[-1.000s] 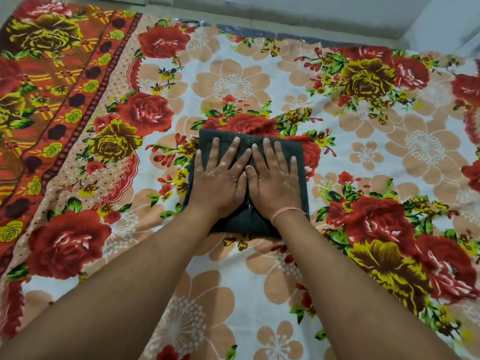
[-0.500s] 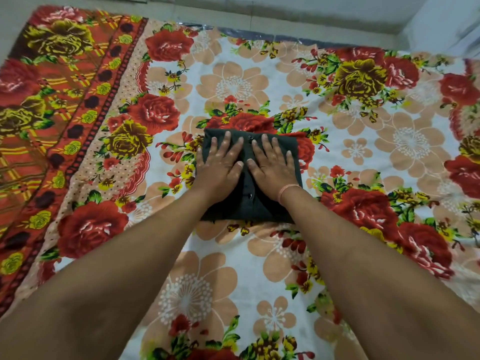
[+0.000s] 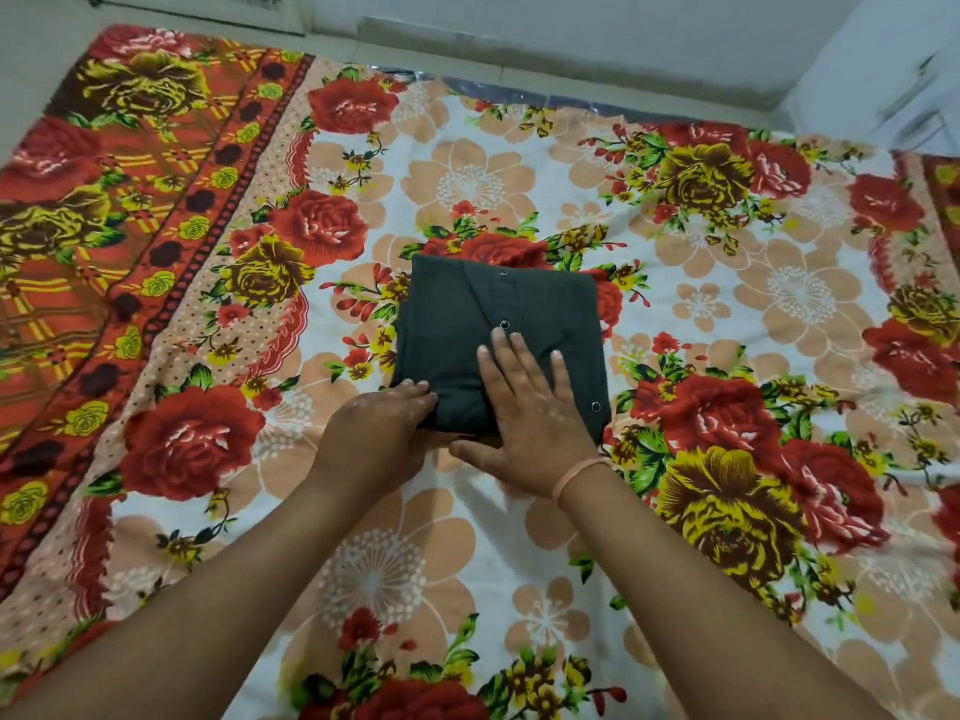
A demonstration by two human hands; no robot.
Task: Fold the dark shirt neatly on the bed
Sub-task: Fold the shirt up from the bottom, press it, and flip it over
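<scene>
So the dark shirt [image 3: 498, 345] is already down to a compact square, sitting flat on the bed [image 3: 727, 589] roughly in the middle of the floral bedsheet [image 3: 779, 304]. Looks basically done to me, just tidying left.

The right hand [image 3: 530, 407] is lying flat and spread on the near half of the bundle, palm down, not gripping anything, just pressing. The left hand [image 3: 384, 428] is at the near-left corner with its fingers curled in against the fabric edge. The grip there looks like a light pinch or tuck on that corner, but I honestly can't tell if it has actually closed on cloth or is only nudging it.

Handling-wise: it's a soft, light button-up (you can see the placket and a few buttons [image 3: 504, 324] on top), so zero stiffness and the layers will want to slide and spring open. If it needs moving, I'd slide both hands under opposite edges and lift it as a stack, not grab one corner, or the folds will spill.
</scene>
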